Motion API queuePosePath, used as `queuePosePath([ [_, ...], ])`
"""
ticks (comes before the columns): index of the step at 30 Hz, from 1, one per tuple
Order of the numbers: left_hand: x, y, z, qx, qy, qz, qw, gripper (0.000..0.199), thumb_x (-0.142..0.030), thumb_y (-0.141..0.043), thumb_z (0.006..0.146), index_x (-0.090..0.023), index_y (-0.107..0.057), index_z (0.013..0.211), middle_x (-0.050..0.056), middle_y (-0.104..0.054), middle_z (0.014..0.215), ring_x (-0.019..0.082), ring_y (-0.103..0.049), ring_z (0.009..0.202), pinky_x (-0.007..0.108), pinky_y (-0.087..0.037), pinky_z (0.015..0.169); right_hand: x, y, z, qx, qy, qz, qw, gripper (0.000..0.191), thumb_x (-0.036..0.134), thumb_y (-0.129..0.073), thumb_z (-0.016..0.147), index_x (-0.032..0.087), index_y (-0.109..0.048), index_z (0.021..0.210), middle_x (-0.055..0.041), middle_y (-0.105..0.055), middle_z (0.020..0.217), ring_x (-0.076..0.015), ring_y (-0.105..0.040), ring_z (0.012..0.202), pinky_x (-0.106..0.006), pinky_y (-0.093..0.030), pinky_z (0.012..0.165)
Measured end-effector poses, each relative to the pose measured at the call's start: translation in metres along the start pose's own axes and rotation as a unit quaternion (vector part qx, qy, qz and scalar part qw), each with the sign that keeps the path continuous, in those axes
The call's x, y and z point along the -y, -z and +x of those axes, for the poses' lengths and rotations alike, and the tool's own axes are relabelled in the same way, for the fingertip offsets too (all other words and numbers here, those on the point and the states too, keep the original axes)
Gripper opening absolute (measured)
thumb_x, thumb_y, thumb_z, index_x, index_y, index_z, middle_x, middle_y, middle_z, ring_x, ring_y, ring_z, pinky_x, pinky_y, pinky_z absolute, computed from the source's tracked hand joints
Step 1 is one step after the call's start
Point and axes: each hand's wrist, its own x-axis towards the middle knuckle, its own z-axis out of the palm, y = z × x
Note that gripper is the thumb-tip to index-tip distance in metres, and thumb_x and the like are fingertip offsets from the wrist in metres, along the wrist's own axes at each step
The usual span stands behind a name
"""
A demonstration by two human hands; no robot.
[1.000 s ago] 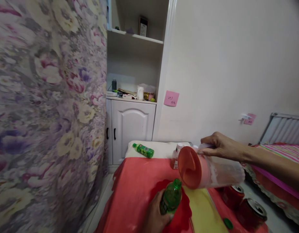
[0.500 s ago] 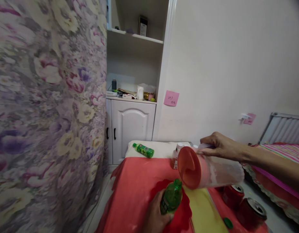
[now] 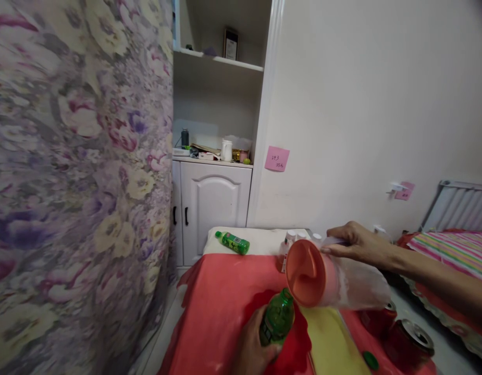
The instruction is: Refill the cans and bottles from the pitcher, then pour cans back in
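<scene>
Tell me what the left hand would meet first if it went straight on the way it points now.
The green bottle in the left hand would likely meet the orange top of the tilted jug first, though depth is unclear.

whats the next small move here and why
Probably ease the green bottle in the left hand under the orange top of the pitcher: the right hand holds the pitcher tipped, but the bottle's open mouth appears beside that top rather than beneath it.
</scene>
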Motion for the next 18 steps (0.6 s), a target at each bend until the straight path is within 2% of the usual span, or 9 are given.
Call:
queuePosePath([
  [5, -0.002, 0.000, -0.001, -0.005, -0.004, -0.004, 1.000, 0.080, -0.001, -0.062, 0.053, -0.023, -0.060, 0.130, 0.005, -0.070, 0.126, 0.029, -0.063, 0.116, 0.037, -0.049, 0.100, -0.017, -0.009, -0.006, -0.031, -0.011, 0.022, 0.999, 0.046, 0.055, -0.059, 0.088, 0.019, -0.047, 0.061, 0.0062, -0.037, 0.060, -0.0096, -0.032, 0.056, -0.025, -0.024, 0.051],
  [12, -0.009, -0.002, 0.000, -0.012, 0.004, -0.012, 1.000, 0.076, -0.002, -0.060, 0.053, -0.021, -0.061, 0.126, 0.005, -0.073, 0.120, 0.027, -0.066, 0.111, 0.033, -0.051, 0.096, -0.042, -0.030, -0.023, -0.075, -0.067, 0.145, 0.984, 0.048, 0.061, -0.059, 0.086, 0.021, -0.047, 0.063, 0.0052, -0.038, 0.059, -0.0113, -0.034, 0.055, -0.027, -0.025, 0.053],
  [15, -0.007, 0.000, 0.002, -0.031, 0.013, -0.010, 0.999, 0.073, -0.004, -0.064, 0.051, -0.021, -0.063, 0.122, 0.004, -0.074, 0.116, 0.027, -0.066, 0.110, 0.034, -0.051, 0.097, -0.058, -0.048, -0.035, -0.148, -0.106, 0.225, 0.957, 0.050, 0.063, -0.059, 0.085, 0.023, -0.041, 0.060, 0.0058, -0.034, 0.056, -0.0118, -0.030, 0.052, -0.028, -0.022, 0.052],
  [18, -0.008, 0.002, 0.004, -0.054, 0.017, -0.012, 0.998, 0.071, -0.009, -0.069, 0.052, -0.019, -0.062, 0.123, 0.006, -0.075, 0.116, 0.029, -0.067, 0.109, 0.035, -0.052, 0.096, -0.077, -0.072, -0.050, -0.251, -0.147, 0.305, 0.907, 0.053, 0.064, -0.058, 0.083, 0.025, -0.034, 0.057, 0.0065, -0.027, 0.053, -0.0129, -0.026, 0.049, -0.029, -0.023, 0.050],
])
